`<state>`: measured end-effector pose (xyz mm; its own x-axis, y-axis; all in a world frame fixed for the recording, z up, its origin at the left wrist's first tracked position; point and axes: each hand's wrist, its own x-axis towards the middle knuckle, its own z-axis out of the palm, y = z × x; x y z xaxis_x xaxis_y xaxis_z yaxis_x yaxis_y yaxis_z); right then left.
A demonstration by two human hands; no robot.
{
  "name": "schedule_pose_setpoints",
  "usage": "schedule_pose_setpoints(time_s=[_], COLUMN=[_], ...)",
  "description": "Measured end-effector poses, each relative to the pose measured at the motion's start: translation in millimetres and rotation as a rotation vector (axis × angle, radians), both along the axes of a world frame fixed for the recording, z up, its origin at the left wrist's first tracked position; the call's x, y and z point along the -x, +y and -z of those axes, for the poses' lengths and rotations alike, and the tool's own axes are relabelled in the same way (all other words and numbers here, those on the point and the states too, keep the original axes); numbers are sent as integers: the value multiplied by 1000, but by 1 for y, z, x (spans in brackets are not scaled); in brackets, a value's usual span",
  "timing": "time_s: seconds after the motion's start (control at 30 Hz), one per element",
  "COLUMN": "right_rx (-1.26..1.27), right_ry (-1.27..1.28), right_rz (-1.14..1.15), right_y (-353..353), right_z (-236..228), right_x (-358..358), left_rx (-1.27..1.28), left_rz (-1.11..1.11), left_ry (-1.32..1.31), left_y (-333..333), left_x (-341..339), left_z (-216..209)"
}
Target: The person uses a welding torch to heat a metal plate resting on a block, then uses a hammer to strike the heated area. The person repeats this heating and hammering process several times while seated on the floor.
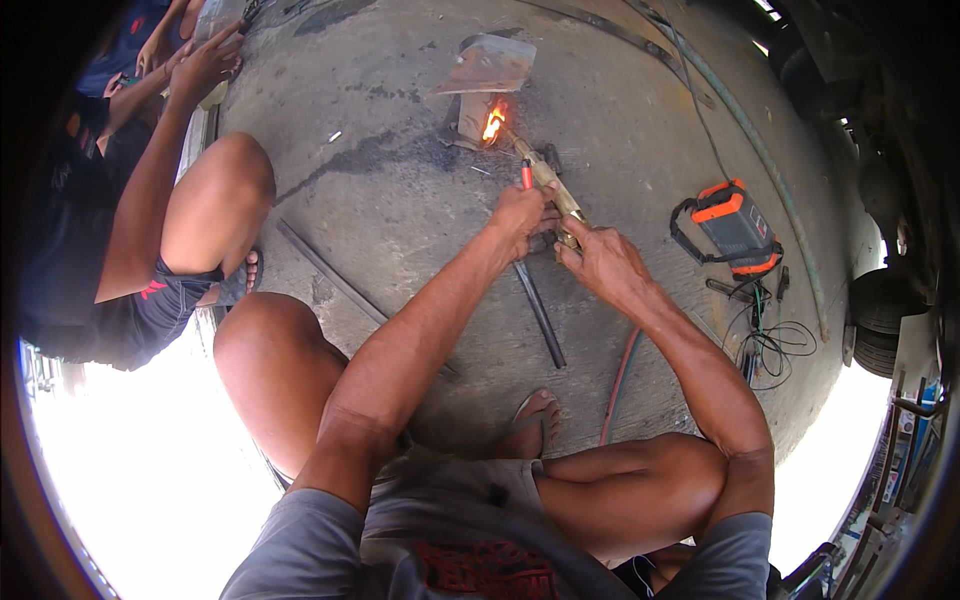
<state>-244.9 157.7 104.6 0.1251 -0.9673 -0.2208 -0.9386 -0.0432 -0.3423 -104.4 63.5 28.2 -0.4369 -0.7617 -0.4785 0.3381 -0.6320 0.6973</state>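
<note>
In my right hand (605, 262), at the rear end near its valves, is a brass gas torch (562, 188), pointing forward and away from me. Orange flame (494, 120) burns just beyond its tip, against a rusty metal piece (473, 112) on the ground. My left hand (522, 215) is closed around a slim red lighter (527, 175) standing up from the fist, and its fingers lie against the torch's side. On top of the rusty piece sits a bent metal plate (490, 65). Below my hands, a dark metal bar (541, 318) lies on the concrete.
An orange-and-grey portable machine (735, 228) stands at right, with tangled cables (770, 340) beside it. Red and green hoses (618, 390) run near my right leg. A long flat bar (330, 268) lies left. Another person (150, 220) crouches at the left edge.
</note>
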Motion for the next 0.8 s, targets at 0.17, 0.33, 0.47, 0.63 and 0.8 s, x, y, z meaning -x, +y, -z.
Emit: schedule_pose_setpoints(time_s=[0.17,0.33,0.47,0.63,0.8], right_rx=[-42,-44,-37,-53,-32], right_ry=[23,29,22,5,-37], right_rz=[-9,-9,-7,11,13], right_y=[-2,-2,-1,0,1], right_z=[2,10,11,11,13], right_x=[-4,-3,-2,0,-1], left_rx=[-9,-4,-7,-2,-6], left_rz=[0,4,25,31,32], left_ry=[-22,-7,6,1,-11], left_y=[2,1,2,5,5], left_x=[-4,-3,-2,-1,-1], left_z=[4,11,12,8,11])
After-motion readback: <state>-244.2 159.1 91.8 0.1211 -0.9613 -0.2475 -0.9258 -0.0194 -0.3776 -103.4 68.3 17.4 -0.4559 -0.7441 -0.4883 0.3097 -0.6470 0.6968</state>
